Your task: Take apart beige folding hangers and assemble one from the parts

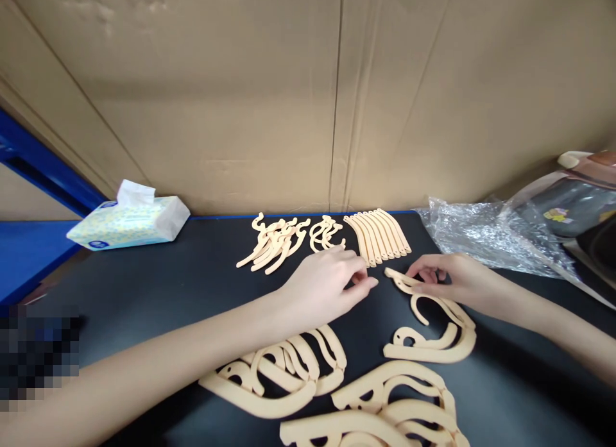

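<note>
Pinching a curved plastic piece [436, 306] on the black table [144, 293], the right hand [450, 277] grips its end — the left hand [327, 283], fingers loosely curled and holding nothing, rests just beside sorted strips [380, 235].

hanger piece [436, 322] | cream plastic, curved with hook | flat on black tabletop | right of centre

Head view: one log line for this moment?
left hand: near curved strips | right hand: on hanger frame | surface: black table
</note>
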The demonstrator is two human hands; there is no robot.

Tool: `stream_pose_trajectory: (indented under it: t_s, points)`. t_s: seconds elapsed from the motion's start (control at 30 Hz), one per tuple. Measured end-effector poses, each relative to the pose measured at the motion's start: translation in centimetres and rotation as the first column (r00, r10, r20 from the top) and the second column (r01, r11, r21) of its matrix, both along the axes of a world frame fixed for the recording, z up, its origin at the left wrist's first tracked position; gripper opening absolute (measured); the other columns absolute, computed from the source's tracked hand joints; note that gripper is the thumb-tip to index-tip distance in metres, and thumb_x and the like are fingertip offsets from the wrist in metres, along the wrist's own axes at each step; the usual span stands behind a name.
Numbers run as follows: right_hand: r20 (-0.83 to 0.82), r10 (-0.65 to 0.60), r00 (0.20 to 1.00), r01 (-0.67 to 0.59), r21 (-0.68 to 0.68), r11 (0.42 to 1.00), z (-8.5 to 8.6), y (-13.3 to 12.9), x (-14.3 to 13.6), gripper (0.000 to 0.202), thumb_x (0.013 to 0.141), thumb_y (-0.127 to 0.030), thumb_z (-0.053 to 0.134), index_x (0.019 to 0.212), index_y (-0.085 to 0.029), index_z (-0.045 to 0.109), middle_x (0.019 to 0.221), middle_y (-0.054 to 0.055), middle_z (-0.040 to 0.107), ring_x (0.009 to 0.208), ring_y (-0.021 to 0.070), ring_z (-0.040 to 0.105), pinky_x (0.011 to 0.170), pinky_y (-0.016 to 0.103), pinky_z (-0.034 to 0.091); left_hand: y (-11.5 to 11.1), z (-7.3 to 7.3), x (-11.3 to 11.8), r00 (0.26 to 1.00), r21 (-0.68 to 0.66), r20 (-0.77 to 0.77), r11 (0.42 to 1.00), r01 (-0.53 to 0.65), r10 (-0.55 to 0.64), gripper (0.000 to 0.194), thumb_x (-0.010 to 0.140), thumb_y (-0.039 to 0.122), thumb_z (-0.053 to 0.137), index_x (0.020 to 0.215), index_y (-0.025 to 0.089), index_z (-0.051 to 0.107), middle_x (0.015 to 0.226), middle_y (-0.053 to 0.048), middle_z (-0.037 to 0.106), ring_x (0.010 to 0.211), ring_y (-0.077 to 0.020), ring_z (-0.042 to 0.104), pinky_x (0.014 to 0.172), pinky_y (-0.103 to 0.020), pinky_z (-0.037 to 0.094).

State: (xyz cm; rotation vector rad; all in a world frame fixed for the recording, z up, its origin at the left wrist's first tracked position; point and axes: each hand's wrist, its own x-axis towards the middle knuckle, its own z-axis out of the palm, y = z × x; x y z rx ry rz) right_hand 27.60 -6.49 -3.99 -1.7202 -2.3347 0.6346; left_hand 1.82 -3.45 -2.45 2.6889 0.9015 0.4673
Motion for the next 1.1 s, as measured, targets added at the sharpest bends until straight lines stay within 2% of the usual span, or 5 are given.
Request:
stream_pose_trajectory:
  t_s: [0.23, 0.53, 0.67, 0.87, 1.1]
  points:
    - [0.128, -0.107, 0.986, 0.096, 0.084, 0.992, 0.7, 0.1, -0.3, 0.044, 0.068, -0.057, 0.064, 0.091, -0.021, 0.059, 0.083, 0.003, 0.062, 0.071, 0.018, 0.058, 0.059, 0.028, 0.041, 0.2, -1.0, 1.4, 1.0, -0.15, -0.019, 0.988, -0.024, 0.021, 0.034, 0.086, 0.047, 0.05, 0.081, 0.018, 0.066, 0.08, -0.003, 0.067, 0.078, -0.0188, 0.06, 0.067, -0.029, 0.043]
    - [-0.014, -0.082, 0.997, 0.079, -0.145, 0.986, -0.3, -0.4, -1.3, 0.021, 0.074, -0.04, 0.059, 0.078, -0.02, 0.06, 0.068, 0.0, 0.057, 0.058, 0.0118, 0.052, 0.051, 0.024, 0.037, -0.6, -1.2, 2.1, 0.991, -0.442, -0.013, 0.888, -0.126, 0.134, 0.031, 0.085, 0.045, 0.048, 0.088, 0.022, 0.068, 0.083, -0.001, 0.068, 0.076, -0.0198, 0.061, 0.065, -0.03, 0.041]
    - [-0.152, -0.025, 0.988, 0.004, -0.137, 0.991, 0.7, -0.3, -2.0, 0.02, 0.079, -0.038, 0.053, 0.073, -0.019, 0.054, 0.074, 0.001, 0.058, 0.066, 0.0128, 0.055, 0.057, 0.024, 0.041, 0.0, -1.5, 2.6, 0.98, -0.659, 0.105, 0.75, -0.057, 0.167, 0.029, 0.083, 0.04, 0.051, 0.086, 0.017, 0.068, 0.089, -0.005, 0.068, 0.079, -0.0176, 0.06, 0.066, -0.027, 0.042]
    - [0.016, -0.118, 0.993, 0.119, -0.008, 0.993, -0.2, -0.5, -2.1, 0.027, 0.065, -0.036, 0.067, 0.084, -0.021, 0.055, 0.079, 0.002, 0.061, 0.067, 0.0157, 0.056, 0.057, 0.027, 0.042, 0.0, -1.0, 2.8, 0.937, -0.923, 0.11, 0.383, -0.027, 0.331, 0.031, 0.081, 0.035, 0.053, 0.097, 0.01, 0.064, 0.103, -0.01, 0.064, 0.079, -0.0163, 0.059, 0.049, -0.021, 0.04]
    - [-0.318, -0.13, 0.939, 0.074, -0.183, 0.98, -0.2, -0.5, -2.4, 0.023, 0.071, -0.031, 0.063, 0.089, -0.018, 0.059, 0.074, 0.001, 0.061, 0.066, 0.0136, 0.055, 0.064, 0.028, 0.047, -0.6, -0.7, 3.0, 0.881, -0.957, 0.163, 0.29, 0.031, 0.444, 0.019, 0.082, 0.024, 0.056, 0.097, 0.013, 0.054, 0.1, -0.008, 0.062, 0.081, -0.0146, 0.058, 0.055, -0.021, 0.042]
